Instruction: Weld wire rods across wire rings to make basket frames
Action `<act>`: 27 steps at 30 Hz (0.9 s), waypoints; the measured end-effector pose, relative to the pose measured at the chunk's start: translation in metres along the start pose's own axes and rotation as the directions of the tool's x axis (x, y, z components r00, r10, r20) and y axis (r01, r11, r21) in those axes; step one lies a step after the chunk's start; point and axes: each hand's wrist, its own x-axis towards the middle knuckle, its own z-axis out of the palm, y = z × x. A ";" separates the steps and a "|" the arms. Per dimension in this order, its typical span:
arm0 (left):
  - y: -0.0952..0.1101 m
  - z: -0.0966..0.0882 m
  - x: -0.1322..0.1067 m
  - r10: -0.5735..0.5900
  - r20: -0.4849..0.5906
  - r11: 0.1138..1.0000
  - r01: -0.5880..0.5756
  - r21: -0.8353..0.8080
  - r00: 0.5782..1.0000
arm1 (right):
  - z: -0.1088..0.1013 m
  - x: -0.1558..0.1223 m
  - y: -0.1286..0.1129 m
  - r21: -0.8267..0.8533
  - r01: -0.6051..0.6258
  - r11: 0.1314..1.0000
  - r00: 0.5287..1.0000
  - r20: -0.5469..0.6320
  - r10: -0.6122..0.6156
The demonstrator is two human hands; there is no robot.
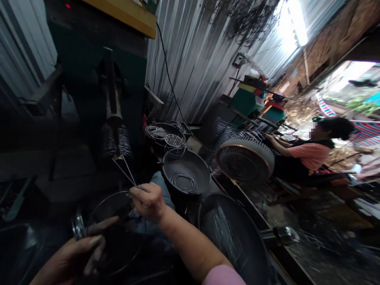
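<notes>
My right hand (pixel 148 202) is closed in a pinch on two thin metal wires (pixel 126 172) that run up toward the spot-welding machine (pixel 114 114). Its fingers also touch the rim of a large wire ring (pixel 97 206) held below the machine. My left hand (pixel 78 249) sits low at the left, fingers curled along the ring's near edge, beside a small shiny stack of rings (pixel 77 225). How firmly the left fingers grip is blurred.
A dark pan (pixel 204 174) with wire rings stands right of my hand, another basin of rings (pixel 166 134) behind it. A large pan of straight wires (pixel 252 245) lies at the lower right. A floor fan (pixel 245 158) and a seated person (pixel 308 154) are farther right.
</notes>
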 end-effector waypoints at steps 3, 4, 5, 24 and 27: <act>0.006 0.012 -0.002 0.025 -0.082 0.996 -0.018 0.088 0.996 | -0.012 0.005 -0.005 0.174 -0.016 0.985 0.994 -0.103 0.035; 0.007 0.017 -0.002 0.055 -0.114 0.992 -0.042 0.120 0.992 | -0.017 0.007 -0.006 0.234 -0.025 0.972 0.989 -0.134 0.057; 0.008 0.022 -0.003 0.098 -0.145 0.984 -0.074 0.159 0.985 | -0.022 0.009 -0.006 0.284 -0.034 0.958 0.984 -0.160 0.082; -0.015 0.026 0.039 0.380 -0.139 0.747 -0.215 0.630 0.914 | -0.043 -0.001 0.046 0.355 -0.284 0.891 0.943 -0.065 0.326; -0.018 0.010 0.050 0.347 -0.119 0.773 -0.211 0.598 0.930 | -0.064 -0.025 0.051 0.486 -0.417 0.768 0.902 0.117 0.416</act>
